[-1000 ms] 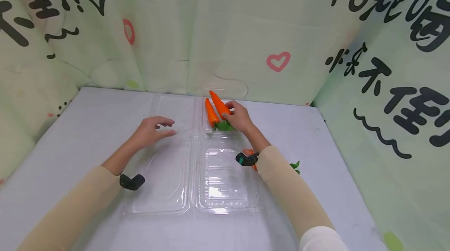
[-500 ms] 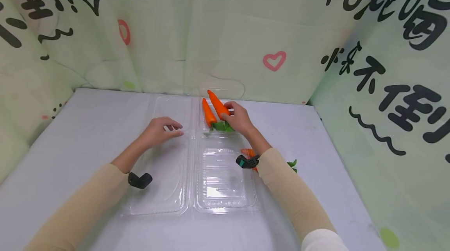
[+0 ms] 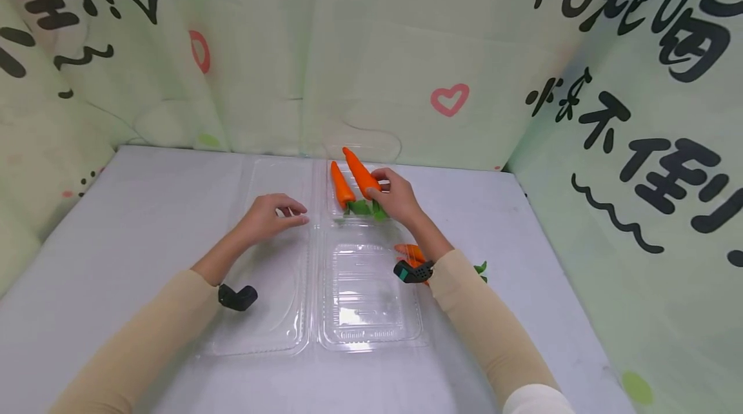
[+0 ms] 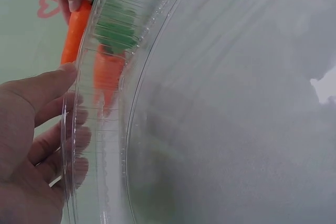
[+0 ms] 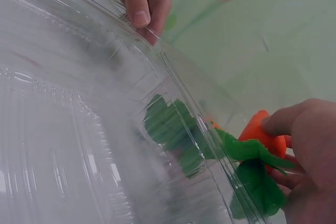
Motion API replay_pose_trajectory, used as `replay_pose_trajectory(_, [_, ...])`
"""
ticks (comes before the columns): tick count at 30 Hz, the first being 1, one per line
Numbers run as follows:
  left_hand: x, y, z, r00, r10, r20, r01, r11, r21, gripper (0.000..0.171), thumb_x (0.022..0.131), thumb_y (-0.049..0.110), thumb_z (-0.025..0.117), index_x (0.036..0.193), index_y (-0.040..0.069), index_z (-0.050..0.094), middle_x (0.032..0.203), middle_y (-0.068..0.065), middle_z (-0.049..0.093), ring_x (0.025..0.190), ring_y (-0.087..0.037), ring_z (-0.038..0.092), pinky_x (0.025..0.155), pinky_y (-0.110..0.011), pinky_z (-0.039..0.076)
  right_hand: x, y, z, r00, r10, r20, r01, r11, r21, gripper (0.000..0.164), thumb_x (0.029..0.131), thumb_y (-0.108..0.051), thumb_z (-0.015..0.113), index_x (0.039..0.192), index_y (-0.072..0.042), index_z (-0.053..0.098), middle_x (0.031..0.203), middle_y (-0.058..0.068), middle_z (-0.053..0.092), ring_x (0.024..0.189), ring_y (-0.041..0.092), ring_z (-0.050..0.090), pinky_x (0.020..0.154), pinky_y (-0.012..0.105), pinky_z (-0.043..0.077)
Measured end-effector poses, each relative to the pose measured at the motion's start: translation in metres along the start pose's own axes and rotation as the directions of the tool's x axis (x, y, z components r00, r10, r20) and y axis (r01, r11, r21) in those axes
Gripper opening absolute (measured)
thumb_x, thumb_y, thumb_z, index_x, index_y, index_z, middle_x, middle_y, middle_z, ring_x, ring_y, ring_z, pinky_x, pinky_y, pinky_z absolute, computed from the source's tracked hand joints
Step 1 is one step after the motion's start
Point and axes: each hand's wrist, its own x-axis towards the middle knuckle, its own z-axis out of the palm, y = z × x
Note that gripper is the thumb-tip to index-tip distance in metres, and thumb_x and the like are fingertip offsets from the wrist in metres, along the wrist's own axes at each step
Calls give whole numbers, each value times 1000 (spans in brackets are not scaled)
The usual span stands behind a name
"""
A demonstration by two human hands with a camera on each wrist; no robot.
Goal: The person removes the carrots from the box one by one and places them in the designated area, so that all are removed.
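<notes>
Over the far clear plastic clamshell box (image 3: 335, 213), my right hand (image 3: 397, 198) grips a toy-like orange carrot (image 3: 358, 170) near its leafy end, tip pointing away. A second carrot (image 3: 341, 185) lies in that box, to the left of the held one. My left hand (image 3: 269, 217) hovers above the left side, near the hinges, with fingers loosely bent and a gap between thumb and fingers. In the left wrist view, the left fingers (image 4: 50, 153) show partly through clear plastic. Green leaves (image 5: 257, 174) hang below the right hand in the right wrist view.
A nearer clear clamshell lies opened flat, its ridged base (image 3: 371, 330) at right and lid (image 3: 255, 336) at left. More carrots (image 3: 411, 251) lie beside the base, partly hidden by my right wrist. A printed curtain (image 3: 371, 46) stands behind the white table (image 3: 162, 207).
My left hand has moved right, toward the box hinges. My right hand keeps hold of the carrot, which has shifted slightly away from the other carrot. The head view has turned slightly right.
</notes>
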Motion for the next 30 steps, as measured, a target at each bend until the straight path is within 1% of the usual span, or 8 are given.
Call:
replay_pose_trajectory(9, [1,3,3,999,-33,7,33,999,-14,24,86,27,73,104,11,76,94,-5,72,86,-20,57,72,-27,46,-8,2,-4,1000,-3,-3,3,999,48,41,95,-24,62,133,-15,50,136,6,52,120,26,55,98,37,51])
replay_pose_trajectory(19, [-1,5,4,1000,-28,13,29,999,-19,23,87,26,72,104,11,75,92,-5,71,86,-20,57,72,-27,45,-14,5,-8,1000,7,-9,-6,997,81,39,95,-23,61,132,-15,51,135,6,53,120,26,56,97,38,52])
replay_pose_trajectory(30, [-3,6,2,1000,-20,9,20,999,-27,22,88,25,71,104,10,75,92,-6,70,86,-20,57,72,-27,45,-21,2,-10,999,0,-35,5,990,139,40,95,-22,63,132,-14,52,135,6,53,119,26,58,96,37,52])
